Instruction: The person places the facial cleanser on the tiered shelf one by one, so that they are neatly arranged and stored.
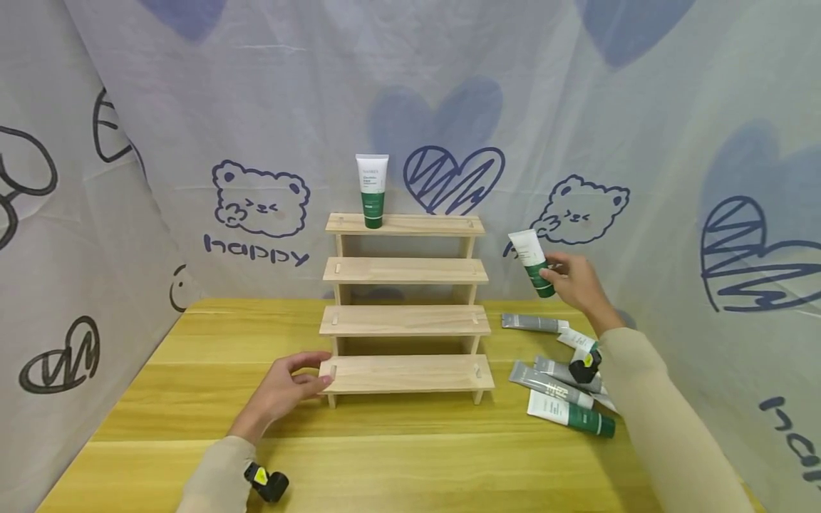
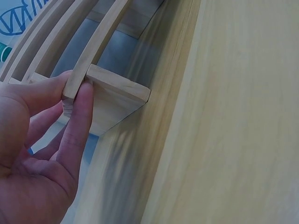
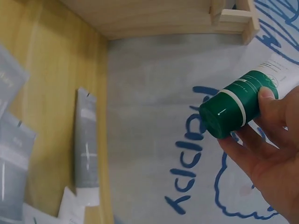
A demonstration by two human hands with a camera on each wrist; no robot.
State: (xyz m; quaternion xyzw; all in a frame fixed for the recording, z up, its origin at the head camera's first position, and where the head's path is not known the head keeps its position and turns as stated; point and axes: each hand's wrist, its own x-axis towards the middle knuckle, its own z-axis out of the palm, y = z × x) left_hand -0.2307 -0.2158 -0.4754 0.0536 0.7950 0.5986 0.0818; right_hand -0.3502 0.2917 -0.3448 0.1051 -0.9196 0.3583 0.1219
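Note:
My right hand (image 1: 574,285) grips a white-and-green squeeze tube (image 1: 531,262) by its green cap end, raised to the right of a four-tier wooden display stand (image 1: 405,321). In the right wrist view the tube (image 3: 238,102) lies between thumb and fingers, tilted, its green cap toward the camera. My left hand (image 1: 285,388) pinches the left end of the stand's lowest shelf; in the left wrist view, thumb and fingers close on the shelf board (image 2: 80,77). A matching tube (image 1: 373,191) stands upright, cap down, on the top shelf, left of its middle.
At the right of the wooden table (image 1: 385,463) several tubes lie loosely heaped, among them a grey tube (image 1: 551,385) and a white-and-green tube (image 1: 571,415). Another grey tube (image 1: 534,323) lies behind them. A printed cloth (image 1: 269,92) hangs behind and at both sides.

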